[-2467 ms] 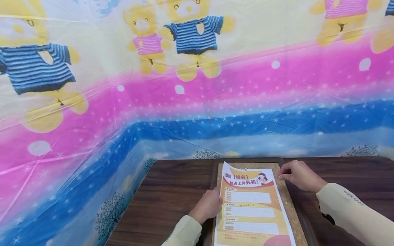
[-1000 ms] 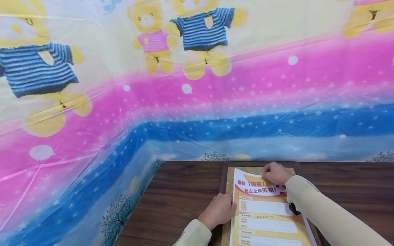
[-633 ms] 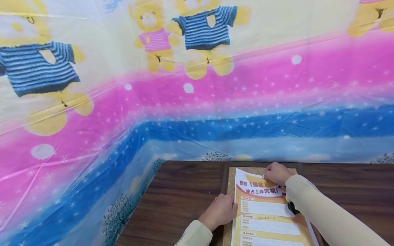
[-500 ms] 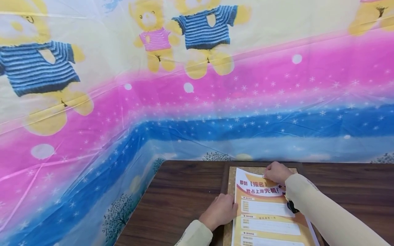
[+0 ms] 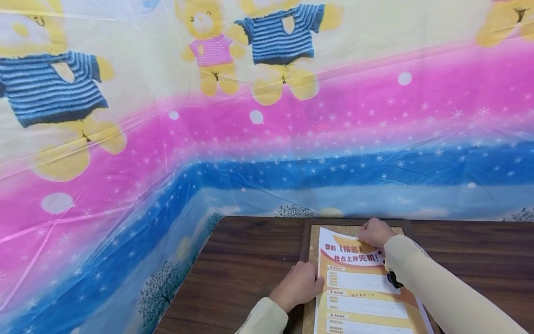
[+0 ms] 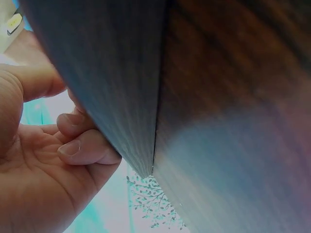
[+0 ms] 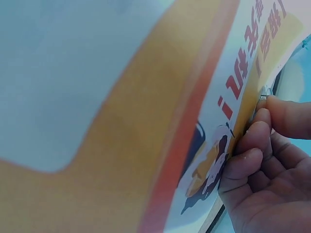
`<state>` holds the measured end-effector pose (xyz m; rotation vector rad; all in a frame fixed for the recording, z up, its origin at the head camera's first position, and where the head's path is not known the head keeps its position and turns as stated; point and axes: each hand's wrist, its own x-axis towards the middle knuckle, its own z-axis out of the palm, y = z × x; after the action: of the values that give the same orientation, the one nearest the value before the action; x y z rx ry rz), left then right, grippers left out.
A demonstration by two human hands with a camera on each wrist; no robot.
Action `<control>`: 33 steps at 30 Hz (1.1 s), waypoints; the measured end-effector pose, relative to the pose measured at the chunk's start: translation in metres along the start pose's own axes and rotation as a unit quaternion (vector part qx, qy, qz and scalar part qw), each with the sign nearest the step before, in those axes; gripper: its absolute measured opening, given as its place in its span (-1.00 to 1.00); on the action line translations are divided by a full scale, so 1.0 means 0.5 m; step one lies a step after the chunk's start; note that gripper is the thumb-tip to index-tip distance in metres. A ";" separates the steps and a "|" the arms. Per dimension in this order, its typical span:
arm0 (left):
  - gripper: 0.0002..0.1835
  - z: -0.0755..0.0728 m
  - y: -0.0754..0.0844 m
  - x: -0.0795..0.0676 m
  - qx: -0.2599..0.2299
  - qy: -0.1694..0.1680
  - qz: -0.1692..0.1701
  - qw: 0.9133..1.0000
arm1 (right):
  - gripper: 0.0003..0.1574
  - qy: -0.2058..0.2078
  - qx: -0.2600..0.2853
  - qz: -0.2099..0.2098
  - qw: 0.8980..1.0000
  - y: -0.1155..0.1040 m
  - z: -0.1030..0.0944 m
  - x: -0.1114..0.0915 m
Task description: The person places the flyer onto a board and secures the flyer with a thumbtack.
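A yellow and orange poster (image 5: 363,301) with red print lies on a corkboard (image 5: 314,237) with a dark wooden frame. My left hand (image 5: 297,286) grips the board's left edge, its thumb reaching onto the poster's margin. In the left wrist view the curled fingers (image 6: 87,148) lie against the frame's edge (image 6: 112,73). At the middle of the poster's top edge, my right hand (image 5: 377,233) pinches a small shiny pushpin (image 7: 264,93) between thumb and forefinger. Most of the pin is hidden by the fingertips. The poster's upper edge curls up a little in the right wrist view.
The board lies on a dark wood-grain table (image 5: 233,264), close to its back edge. Behind and to the left hangs a sheet (image 5: 267,139) printed with bears, a pink band and a blue band. A black wrist strap part (image 5: 394,279) sits under the right sleeve.
My right hand has moved left from beside the board onto the poster's top edge, and has stayed there over the last half second. My left hand keeps to the board's left edge.
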<state>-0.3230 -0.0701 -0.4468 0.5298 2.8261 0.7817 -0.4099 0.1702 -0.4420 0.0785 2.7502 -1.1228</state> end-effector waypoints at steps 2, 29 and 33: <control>-0.88 -0.002 0.000 0.000 -0.007 -0.002 -0.002 1.000 | -0.75 -0.001 -0.002 0.001 1.000 -0.003 -0.002 -0.003; -0.88 -0.002 0.000 -0.002 0.008 0.016 0.008 1.000 | -0.71 0.025 -0.073 -0.007 0.997 -0.010 0.002 0.011; -0.86 -0.004 0.000 -0.002 -0.006 0.006 -0.002 1.000 | -0.73 0.030 -0.074 -0.007 0.997 -0.009 0.004 0.015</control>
<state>-0.3227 -0.0713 -0.4450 0.5197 2.8308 0.8040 -0.4174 0.1653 -0.4418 0.0759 2.8799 -0.9317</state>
